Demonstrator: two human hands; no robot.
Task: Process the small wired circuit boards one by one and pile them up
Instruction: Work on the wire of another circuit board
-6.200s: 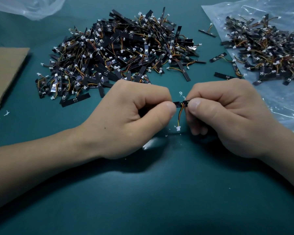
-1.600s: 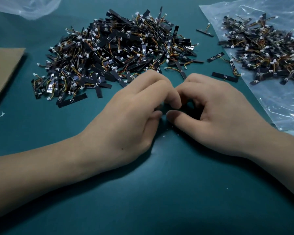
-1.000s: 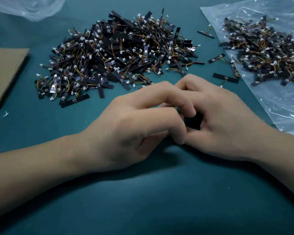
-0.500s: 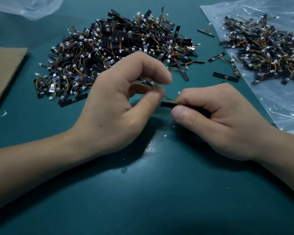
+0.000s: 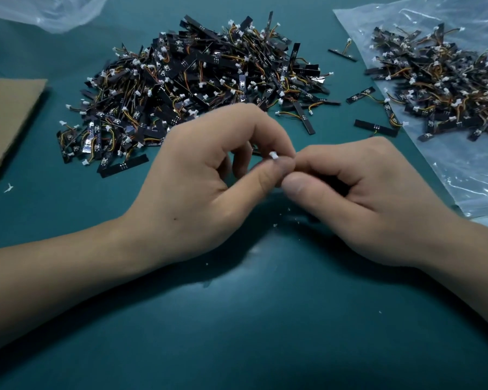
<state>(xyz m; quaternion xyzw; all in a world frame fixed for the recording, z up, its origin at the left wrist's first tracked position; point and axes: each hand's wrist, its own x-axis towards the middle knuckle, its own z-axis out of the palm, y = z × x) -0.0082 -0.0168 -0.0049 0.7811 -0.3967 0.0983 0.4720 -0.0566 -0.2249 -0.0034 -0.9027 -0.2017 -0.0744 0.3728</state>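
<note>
Over the middle of the green mat my two hands meet around one small wired circuit board. My left hand [image 5: 209, 181] pinches its white connector [image 5: 273, 155] between thumb and forefinger. My right hand [image 5: 358, 192] is curled round the dark board strip [image 5: 331, 180], most of which is hidden inside the fingers. Behind my hands lies a large pile of black boards [image 5: 197, 83] with orange and yellow wires. A second pile [image 5: 445, 83] rests on a clear plastic bag [image 5: 468, 175] at the right.
A few loose boards [image 5: 376, 128] lie between the two piles. Brown cardboard [image 5: 6, 119] sits at the left edge, and another clear bag [image 5: 51, 9] at the top left. Tiny white crumbs [image 5: 275, 225] dot the green mat [image 5: 237, 319] in front of my hands.
Half a second ago my left fingers were spread above the board's end; now they have closed on the white connector, next to my right thumb. My right hand has kept hold of the strip.
</note>
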